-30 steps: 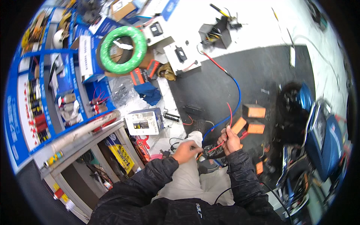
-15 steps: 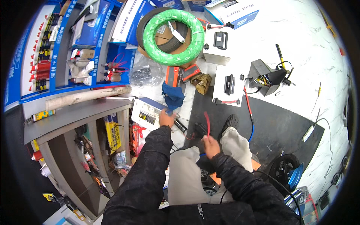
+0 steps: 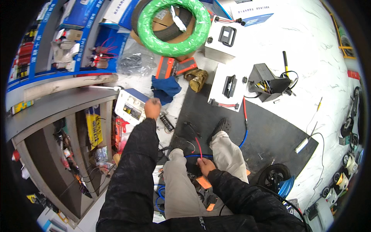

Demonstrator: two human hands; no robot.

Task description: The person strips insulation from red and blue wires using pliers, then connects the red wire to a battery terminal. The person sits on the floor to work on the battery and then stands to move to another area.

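My left hand point(image 3: 152, 109) is over the right part of a white-and-blue box point(image 3: 127, 106), fingers closed; what is in them, if anything, is too small to make out. A blue cloth point(image 3: 164, 87) lies just beyond it, and a black cylinder point(image 3: 167, 123) beside the box. My right hand point(image 3: 205, 167) grips a red cable point(image 3: 198, 145) between my knees. Below it are orange blocks point(image 3: 203, 182), blue hose point(image 3: 160, 197) and dark parts, partly hidden by my legs.
A steel shelving frame point(image 3: 69, 127) stands at left, below blue display racks. A green-wrapped ring point(image 3: 195, 36), two white battery cases point(image 3: 222, 87) and a grey tool holder point(image 3: 261, 83) lie ahead. A black mat point(image 3: 282, 127) bears a wheel point(image 3: 270, 176). Scooter-like items line the right.
The view has swung since a second ago. My left hand has left the area by my right hand and reached up to the white-and-blue box. My right hand still holds the red cable.
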